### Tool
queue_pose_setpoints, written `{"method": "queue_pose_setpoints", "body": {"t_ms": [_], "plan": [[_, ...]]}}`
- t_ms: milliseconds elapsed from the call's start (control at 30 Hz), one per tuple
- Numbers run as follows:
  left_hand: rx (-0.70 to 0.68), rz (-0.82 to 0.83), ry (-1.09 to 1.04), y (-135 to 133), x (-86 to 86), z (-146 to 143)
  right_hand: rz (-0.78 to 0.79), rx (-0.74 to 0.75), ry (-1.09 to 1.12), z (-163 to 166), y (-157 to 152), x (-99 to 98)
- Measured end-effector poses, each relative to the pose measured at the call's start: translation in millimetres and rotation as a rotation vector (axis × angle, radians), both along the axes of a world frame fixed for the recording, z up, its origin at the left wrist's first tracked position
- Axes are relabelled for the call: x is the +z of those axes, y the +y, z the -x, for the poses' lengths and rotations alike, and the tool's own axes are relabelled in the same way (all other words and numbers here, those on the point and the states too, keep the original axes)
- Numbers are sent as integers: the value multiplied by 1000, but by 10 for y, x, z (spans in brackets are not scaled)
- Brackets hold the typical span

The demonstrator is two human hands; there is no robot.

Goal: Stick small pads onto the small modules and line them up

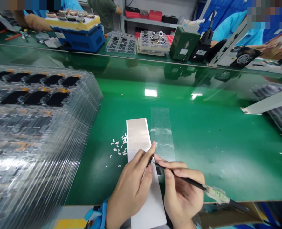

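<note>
- Green table (pixel 226 152) fills most of the head view; behind it, on a raised shelf, stand a blue device (pixel 83 39) and some clear boxes (pixel 121 43).
- At the left side, a tall stack of clear trays (pixel 83 130) carries parts with black squares in its upper rows.
- The paper strip (pixel 151 206) lies in the middle, under both hands. Its far end bears a beige layer, while the near part is plain white.
- The left hand (pixel 132 184) pinches a small dark part (pixel 150 159) between thumb and index finger, above the strip; the fingers partly hide it.
- The right hand (pixel 185 187) is closed around a slim black tool (pixel 190 181), whose tip points to this part.
- Many small scraps (pixel 119 153) lie beside the strip, so I judge that several pieces are already finished.
- The work on the pinched part looks unfinished; how many pieces remain, I cannot tell.
</note>
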State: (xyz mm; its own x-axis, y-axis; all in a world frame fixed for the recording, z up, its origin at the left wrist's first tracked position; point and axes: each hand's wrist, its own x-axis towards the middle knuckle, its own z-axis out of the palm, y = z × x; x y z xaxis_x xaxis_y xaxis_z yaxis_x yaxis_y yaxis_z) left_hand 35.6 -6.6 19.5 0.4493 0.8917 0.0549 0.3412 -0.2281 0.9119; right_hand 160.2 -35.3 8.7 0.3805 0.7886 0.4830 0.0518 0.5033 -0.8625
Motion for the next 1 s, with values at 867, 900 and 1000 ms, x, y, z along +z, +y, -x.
{"method": "queue_pose_setpoints", "body": {"t_ms": [867,900,1000], "plan": [[26,174,-54,-25,43,65,337,177,-391,-340,50,194],[24,198,-64,-21,48,73,371,267,-482,-377,86,247],[47,201,-113,-23,86,91,409,428,-610,-468,419,409]]}}
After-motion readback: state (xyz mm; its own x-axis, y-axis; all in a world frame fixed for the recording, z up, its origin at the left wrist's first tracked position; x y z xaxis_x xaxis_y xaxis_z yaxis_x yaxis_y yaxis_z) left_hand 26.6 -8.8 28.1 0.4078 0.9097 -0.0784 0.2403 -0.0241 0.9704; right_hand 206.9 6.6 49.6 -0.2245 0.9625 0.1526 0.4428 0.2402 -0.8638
